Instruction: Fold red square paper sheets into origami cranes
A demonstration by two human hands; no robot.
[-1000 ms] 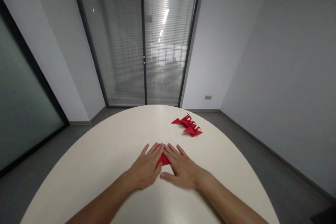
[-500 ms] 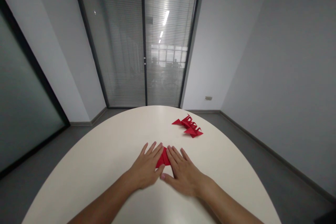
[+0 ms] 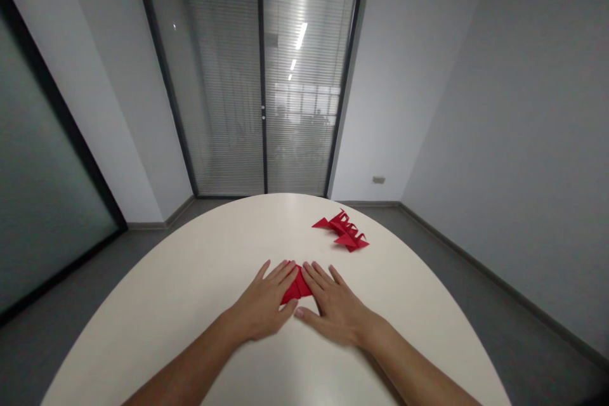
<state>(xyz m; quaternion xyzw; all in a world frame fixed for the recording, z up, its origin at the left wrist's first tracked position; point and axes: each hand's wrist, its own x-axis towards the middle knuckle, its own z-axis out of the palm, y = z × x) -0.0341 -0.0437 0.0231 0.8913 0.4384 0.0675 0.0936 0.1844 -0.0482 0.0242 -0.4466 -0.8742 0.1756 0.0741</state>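
Note:
A small folded sheet of red paper (image 3: 297,287) lies flat on the white round table (image 3: 190,279). My left hand (image 3: 267,299) rests palm down over its left side, fingers stretched out and thumb at the near edge. On the right side, my right hand (image 3: 335,306) presses down with straight fingers, its thumb pointing left below the paper. Both hands cover the paper's outer parts, so its full outline is hidden. Neither hand grips anything.
Several folded red paper cranes (image 3: 343,229) stand bunched together toward the far right of the table. Beyond the table are a glass partition with blinds (image 3: 228,108) and a pale wall with an outlet (image 3: 379,180).
My right hand has shifted slightly, its thumb moving a little up and right. The left hand's fingers have drawn closer together. The paper stays flat under both hands.

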